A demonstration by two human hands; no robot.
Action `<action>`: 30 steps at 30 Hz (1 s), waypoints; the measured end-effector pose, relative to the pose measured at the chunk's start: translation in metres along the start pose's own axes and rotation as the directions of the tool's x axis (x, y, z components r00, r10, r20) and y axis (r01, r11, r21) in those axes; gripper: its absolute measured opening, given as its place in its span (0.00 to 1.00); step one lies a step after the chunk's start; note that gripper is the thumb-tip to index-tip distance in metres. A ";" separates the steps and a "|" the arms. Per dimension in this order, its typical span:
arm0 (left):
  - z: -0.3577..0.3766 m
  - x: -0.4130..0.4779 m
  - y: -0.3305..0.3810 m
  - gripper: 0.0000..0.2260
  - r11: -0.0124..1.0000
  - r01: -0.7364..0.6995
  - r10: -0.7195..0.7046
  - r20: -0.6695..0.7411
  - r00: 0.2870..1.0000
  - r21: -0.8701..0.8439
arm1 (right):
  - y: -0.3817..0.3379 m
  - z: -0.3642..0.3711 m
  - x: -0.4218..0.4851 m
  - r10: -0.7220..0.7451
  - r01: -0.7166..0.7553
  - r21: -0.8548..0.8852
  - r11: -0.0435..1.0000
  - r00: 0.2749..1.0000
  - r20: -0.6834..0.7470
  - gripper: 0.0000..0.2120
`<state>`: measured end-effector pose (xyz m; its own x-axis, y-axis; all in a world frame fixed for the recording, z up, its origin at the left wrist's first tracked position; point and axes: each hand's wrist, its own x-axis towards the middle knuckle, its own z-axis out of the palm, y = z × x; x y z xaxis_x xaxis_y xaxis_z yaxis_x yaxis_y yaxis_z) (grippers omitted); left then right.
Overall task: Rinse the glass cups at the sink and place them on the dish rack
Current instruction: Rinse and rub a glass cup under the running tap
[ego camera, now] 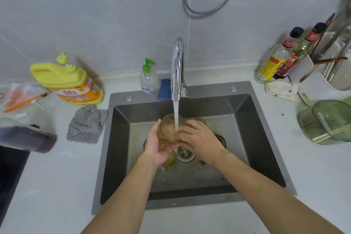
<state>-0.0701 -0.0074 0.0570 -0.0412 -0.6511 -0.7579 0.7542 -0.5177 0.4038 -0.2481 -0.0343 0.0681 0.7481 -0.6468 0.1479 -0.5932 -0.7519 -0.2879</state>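
Both hands meet over the middle of the sink (266, 138), sharing one cup (169, 129). The left hand (158, 146) cradles it from below and from the left, fingers curled round its wall. The right hand (199, 138) lies against its other side, fingers curved over the glass. The cup is tilted, and it sits under the one stream of water (176, 116) that falls from the tap (177, 66) straight beyond the hands.

Beneath the hands, on the sink floor, more cups stand round the drain (185, 153). One with yellowish dregs (170, 162) is under the left wrist, one (202, 164) under the right wrist, and one with a dark rim (221, 139) is just right of the right hand. The hands hide the rest, so I cannot tell the full count.

Left of the left hand, on the counter, are one grey cloth (86, 123) and, beyond it, one yellow jug (66, 80). Beyond the hands, beside the tap, stand one pump bottle (149, 80) and one blue sponge (164, 89). Far right of the right hand are two sauce bottles (273, 62), one spotted cloth (281, 89), a white-based rack (313, 89) with utensils, and green glass dishes (326, 121).
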 end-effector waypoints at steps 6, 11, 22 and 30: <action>0.008 -0.001 -0.018 0.24 0.995 -0.062 0.068 0.089 0.994 -0.076 | -0.016 -0.013 0.007 0.347 -0.377 0.391 0.839 0.926 0.149 0.07; 0.009 -0.001 -0.022 0.27 0.998 -0.052 0.053 0.051 0.997 -0.028 | -0.004 -0.030 0.012 0.158 -0.240 0.248 0.939 0.938 0.310 0.18; 0.007 -0.008 -0.012 0.25 0.997 -0.076 0.074 0.057 0.996 0.033 | -0.008 -0.018 0.015 0.245 -0.503 0.648 0.572 0.859 0.450 0.09; 0.003 -0.003 -0.014 0.21 0.977 -0.135 0.130 0.041 0.991 0.165 | -0.017 -0.016 0.023 0.303 -0.544 0.659 0.519 0.838 0.454 0.14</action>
<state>-0.0821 0.0002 0.0555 0.0308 -0.7351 -0.6773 0.6347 -0.5091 0.5814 -0.2258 -0.0381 0.0917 0.5823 -0.7120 -0.3925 -0.5191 0.0459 -0.8535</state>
